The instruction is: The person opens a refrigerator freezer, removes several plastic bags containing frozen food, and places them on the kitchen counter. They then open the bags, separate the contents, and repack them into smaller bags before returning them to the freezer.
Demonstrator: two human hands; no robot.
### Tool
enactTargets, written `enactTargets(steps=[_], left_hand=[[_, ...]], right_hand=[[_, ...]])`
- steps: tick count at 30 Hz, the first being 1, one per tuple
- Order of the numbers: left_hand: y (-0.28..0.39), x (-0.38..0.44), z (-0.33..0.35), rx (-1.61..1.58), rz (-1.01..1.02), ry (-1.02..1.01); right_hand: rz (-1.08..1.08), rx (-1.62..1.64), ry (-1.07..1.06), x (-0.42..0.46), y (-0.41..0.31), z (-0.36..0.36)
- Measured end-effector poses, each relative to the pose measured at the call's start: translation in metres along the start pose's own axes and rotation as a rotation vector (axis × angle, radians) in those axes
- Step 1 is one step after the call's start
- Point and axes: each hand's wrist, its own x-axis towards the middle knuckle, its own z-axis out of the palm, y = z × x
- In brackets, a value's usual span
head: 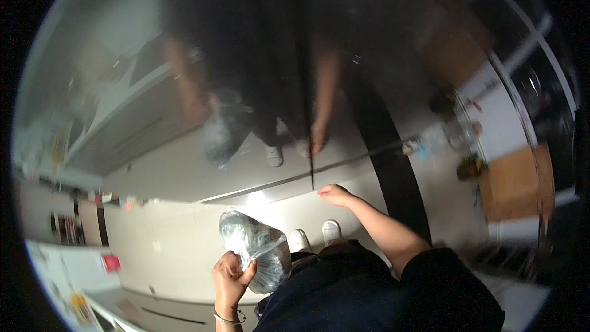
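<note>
My left hand [230, 276], with a bracelet at its wrist, grips the gathered top of a clear plastic bag [265, 251]. Something dark shows through the plastic, but I cannot tell what it is. My right hand [339, 195] reaches forward, its fingers by the lower end of the dark vertical seam [305, 115] between two glossy dark doors [258, 18], perhaps of a refrigerator. Whether the fingertips touch the door edge is not clear. The doors mirror my body, both arms and the bag.
Below the doors lies a pale tiled floor [170, 240] with a dark band [405, 193] across it, right of my white shoes [299, 240]. Potted plants [470, 166] stand near a wooden panel [511, 184] on the right. A pale cabinet [78, 265] is at the left.
</note>
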Motion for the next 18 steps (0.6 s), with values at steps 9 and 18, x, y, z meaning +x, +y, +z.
enactTargets(steps=[9, 18], left_hand=[[-0.015, -0.051, 0.048, 0.0, -0.321, 0.403], [-0.034, -0.116, -0.002, -0.276, -0.646, 0.627]], right_hand=[[-0.154, -0.691, -0.17, 0.108, 0.06, -0.062], [0.225, -0.519, 0.129, 0.06, 0.103, -0.144]])
